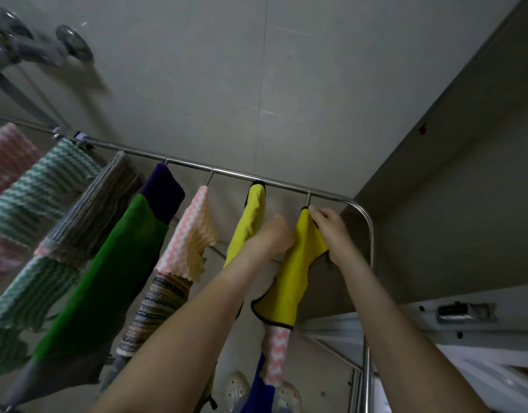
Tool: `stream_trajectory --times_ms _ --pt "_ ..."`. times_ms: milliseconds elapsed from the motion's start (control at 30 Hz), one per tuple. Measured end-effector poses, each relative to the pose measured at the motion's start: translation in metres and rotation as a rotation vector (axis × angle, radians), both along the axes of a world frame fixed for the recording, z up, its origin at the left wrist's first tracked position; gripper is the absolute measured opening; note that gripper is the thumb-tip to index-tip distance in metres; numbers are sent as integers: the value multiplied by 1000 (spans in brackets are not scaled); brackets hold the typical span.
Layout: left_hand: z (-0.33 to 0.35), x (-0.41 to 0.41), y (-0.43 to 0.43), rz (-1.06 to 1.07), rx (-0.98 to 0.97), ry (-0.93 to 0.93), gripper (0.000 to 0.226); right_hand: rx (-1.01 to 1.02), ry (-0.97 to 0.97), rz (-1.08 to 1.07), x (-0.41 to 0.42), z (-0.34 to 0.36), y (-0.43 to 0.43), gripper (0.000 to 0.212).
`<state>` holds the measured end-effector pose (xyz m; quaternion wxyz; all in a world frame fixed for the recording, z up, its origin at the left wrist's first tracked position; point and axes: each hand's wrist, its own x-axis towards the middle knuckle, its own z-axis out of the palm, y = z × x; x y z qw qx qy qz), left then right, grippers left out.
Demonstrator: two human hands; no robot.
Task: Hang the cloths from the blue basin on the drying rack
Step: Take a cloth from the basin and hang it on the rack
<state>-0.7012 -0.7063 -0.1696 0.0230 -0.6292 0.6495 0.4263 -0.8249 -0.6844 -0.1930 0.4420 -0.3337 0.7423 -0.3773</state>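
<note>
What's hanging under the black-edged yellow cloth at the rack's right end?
A pink-and-white zigzag cloth and a blue cloth show below the black-edged yellow cloth; their upper parts are covered.

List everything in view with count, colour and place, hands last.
drying rack: one, silver, across the frame
held yellow cloth: one, black-edged, rightmost rail
second yellow cloth: one, yellow, next rail leftward
pink zigzag cloth: one, pink and white, middle rail
green cloth: one, green, left of it
purple cloth: one, purple, same rail, nearer the wall
grey striped cloth: one, grey, further left
green-white striped cloth: one, near left edge
white shoes: two, white, bottom edge
left hand: one, against the held cloth, grip hidden
right hand: one, pinches its top corner
</note>
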Motion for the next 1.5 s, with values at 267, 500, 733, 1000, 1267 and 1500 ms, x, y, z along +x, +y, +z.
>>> stream_trajectory --times_ms 267,500,733,1000,1267,1500 --pt "21 2 15 15 -73 159 37 -121 244 11 8 13 12 26" --pt "82 51 63 197 -311 195 38 -308 194 198 61 63 29 29" --pt "131 174 155 575 -558 114 34 -424 -83 642 190 115 79 20" --pt "159 319 273 1005 -665 2 23 -428 -158 1138 347 165 169 18" --pt "164 481 405 1315 -640 -122 22 -448 -146 1513 541 171 267 17" --pt "166 580 532 1628 -635 -203 21 -496 -90 1872 683 171 373 16"
